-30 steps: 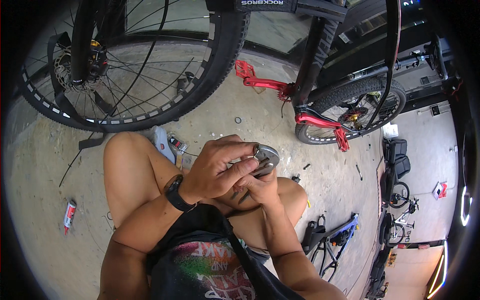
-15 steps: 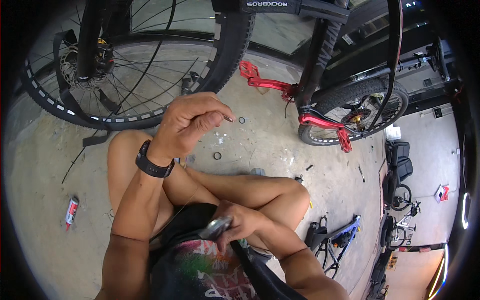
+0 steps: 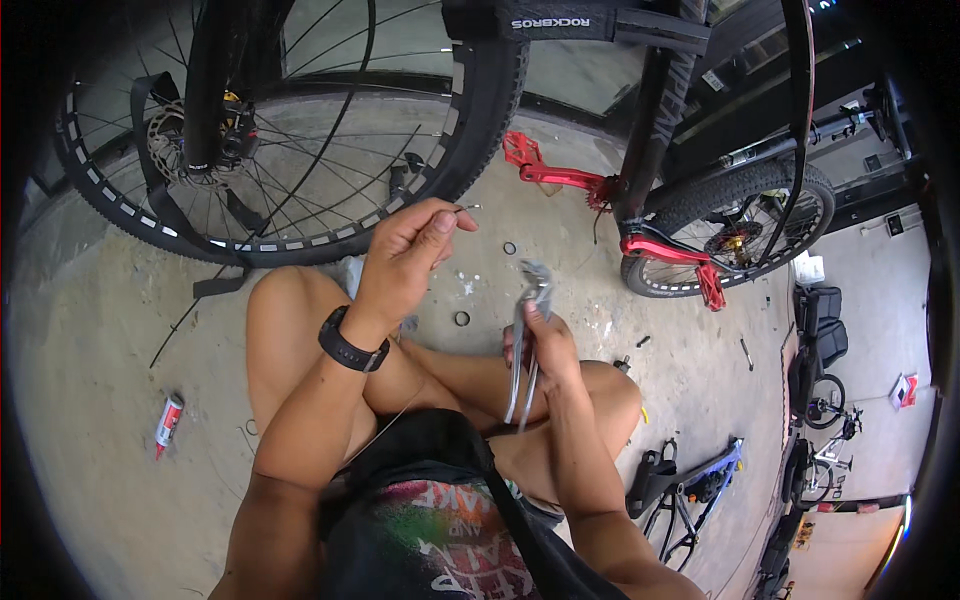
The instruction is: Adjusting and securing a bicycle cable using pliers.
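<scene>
My left hand [image 3: 410, 260], with a black watch at the wrist, is raised over my left leg. Its thumb and forefinger pinch the end of a thin wire [image 3: 470, 207], which looks like a bike cable. To its right, my right hand [image 3: 550, 348] grips silver pliers [image 3: 537, 290] with long handles. The jaws point up, away from me, and stand apart from the wire. A thin strand [image 3: 402, 412] runs across my lap; I cannot tell whether it joins the pinched end.
A bicycle's front wheel [image 3: 455, 150] stands just beyond my left hand. Its red crank [image 3: 565, 177] and rear wheel [image 3: 735, 225] are farther right. Two small rings [image 3: 461, 318] lie before me. A glue tube [image 3: 169, 425] is at left, a bike frame [image 3: 690, 490] at right.
My right hand has lifted the pliers from my lap, up and to the right, jaws now upward. My left hand still pinches the wire end and has turned slightly. The whole view has shifted a little.
</scene>
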`<state>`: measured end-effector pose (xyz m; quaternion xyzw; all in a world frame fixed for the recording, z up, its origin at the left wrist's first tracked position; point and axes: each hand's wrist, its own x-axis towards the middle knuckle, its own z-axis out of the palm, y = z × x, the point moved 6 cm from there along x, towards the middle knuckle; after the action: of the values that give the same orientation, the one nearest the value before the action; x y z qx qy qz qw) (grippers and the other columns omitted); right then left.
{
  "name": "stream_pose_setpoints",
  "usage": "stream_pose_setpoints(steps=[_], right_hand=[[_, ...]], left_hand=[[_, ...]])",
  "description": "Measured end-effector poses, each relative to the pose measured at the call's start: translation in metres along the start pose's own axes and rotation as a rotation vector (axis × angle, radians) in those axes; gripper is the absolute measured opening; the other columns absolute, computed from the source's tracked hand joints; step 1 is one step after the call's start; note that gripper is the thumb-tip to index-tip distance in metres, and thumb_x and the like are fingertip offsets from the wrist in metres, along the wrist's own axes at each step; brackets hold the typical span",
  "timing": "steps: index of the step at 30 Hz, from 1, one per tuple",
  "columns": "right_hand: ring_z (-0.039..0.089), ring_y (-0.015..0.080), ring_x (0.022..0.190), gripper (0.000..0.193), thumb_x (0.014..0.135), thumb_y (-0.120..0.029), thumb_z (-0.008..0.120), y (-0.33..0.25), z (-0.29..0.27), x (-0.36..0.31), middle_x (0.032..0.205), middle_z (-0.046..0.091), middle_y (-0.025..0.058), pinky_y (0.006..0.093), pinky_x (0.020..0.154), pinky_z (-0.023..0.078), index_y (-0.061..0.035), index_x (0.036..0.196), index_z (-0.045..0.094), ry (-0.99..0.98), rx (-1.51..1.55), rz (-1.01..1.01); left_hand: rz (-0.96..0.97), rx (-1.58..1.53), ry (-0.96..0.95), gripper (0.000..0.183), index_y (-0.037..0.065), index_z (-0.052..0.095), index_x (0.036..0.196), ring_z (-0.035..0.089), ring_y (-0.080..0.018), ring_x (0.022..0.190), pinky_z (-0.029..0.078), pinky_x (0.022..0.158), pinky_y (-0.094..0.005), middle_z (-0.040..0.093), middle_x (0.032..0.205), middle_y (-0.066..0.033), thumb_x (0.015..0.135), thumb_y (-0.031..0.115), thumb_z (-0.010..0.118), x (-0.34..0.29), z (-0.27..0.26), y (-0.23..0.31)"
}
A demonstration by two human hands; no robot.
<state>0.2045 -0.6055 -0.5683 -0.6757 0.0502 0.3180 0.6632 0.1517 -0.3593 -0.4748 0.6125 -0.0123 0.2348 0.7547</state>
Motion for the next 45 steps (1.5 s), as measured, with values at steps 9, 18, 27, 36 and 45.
stream_pose_setpoints(steps=[9, 18, 27, 36, 45], right_hand=[[0.062, 0.0217, 0.058, 0.048, 0.102, -0.048, 0.054, 0.001, 0.041, -0.021, 0.069, 0.064, 0.0132, 0.0340, 0.054, 0.053, -0.0038, 0.084, 0.053, -0.283, -0.020, -0.163], [0.067, 0.0278, 0.084, 0.044, 0.106, -0.041, 0.049, -0.026, 0.044, -0.040, 0.097, 0.067, 0.0223, 0.0401, 0.079, 0.055, -0.0013, 0.087, 0.051, -0.499, 0.061, -0.472], [0.067, 0.0288, 0.085, 0.041, 0.104, -0.042, 0.052, -0.021, 0.045, -0.048, 0.096, 0.067, 0.0228, 0.0416, 0.076, 0.056, -0.0024, 0.093, 0.051, -0.592, 0.101, -0.503], [0.063, 0.0218, 0.076, 0.041, 0.105, -0.042, 0.052, -0.024, 0.052, -0.055, 0.088, 0.065, 0.0167, 0.0358, 0.069, 0.054, -0.0027, 0.094, 0.051, -0.568, 0.123, -0.528], [0.062, 0.0208, 0.066, 0.045, 0.104, -0.048, 0.048, -0.021, 0.051, -0.056, 0.079, 0.064, 0.0159, 0.0345, 0.060, 0.052, -0.0039, 0.096, 0.051, -0.577, 0.140, -0.455]], left_hand=[[0.082, 0.108, 0.048, 0.025, 0.003, 0.067, 0.091, 0.039, -0.0042, 0.062, 0.032, 0.056, -0.0228, 0.048, 0.066, 0.0041, 0.103, 0.023, 0.057, -0.006, -0.004, 0.009], [0.686, 0.692, 0.043, 0.008, 0.002, 0.070, 0.094, 0.063, -0.0273, 0.058, 0.046, 0.053, -0.0352, 0.067, 0.071, -0.0099, 0.087, 0.005, 0.069, -0.030, 0.028, 0.038], [0.688, 0.591, 0.040, 0.007, 0.004, 0.069, 0.093, 0.060, -0.0261, 0.053, 0.044, 0.050, -0.0362, 0.064, 0.067, -0.0085, 0.087, 0.007, 0.070, -0.034, 0.040, 0.025], [0.654, 0.480, 0.039, 0.008, 0.001, 0.068, 0.095, 0.062, -0.0260, 0.055, 0.046, 0.051, -0.0356, 0.068, 0.072, -0.0106, 0.091, 0.007, 0.067, -0.036, 0.039, 0.027], [0.611, 0.374, 0.033, 0.008, 0.000, 0.068, 0.096, 0.064, -0.0263, 0.057, 0.047, 0.052, -0.0350, 0.070, 0.077, -0.0130, 0.092, 0.007, 0.066, -0.038, 0.037, 0.026]])
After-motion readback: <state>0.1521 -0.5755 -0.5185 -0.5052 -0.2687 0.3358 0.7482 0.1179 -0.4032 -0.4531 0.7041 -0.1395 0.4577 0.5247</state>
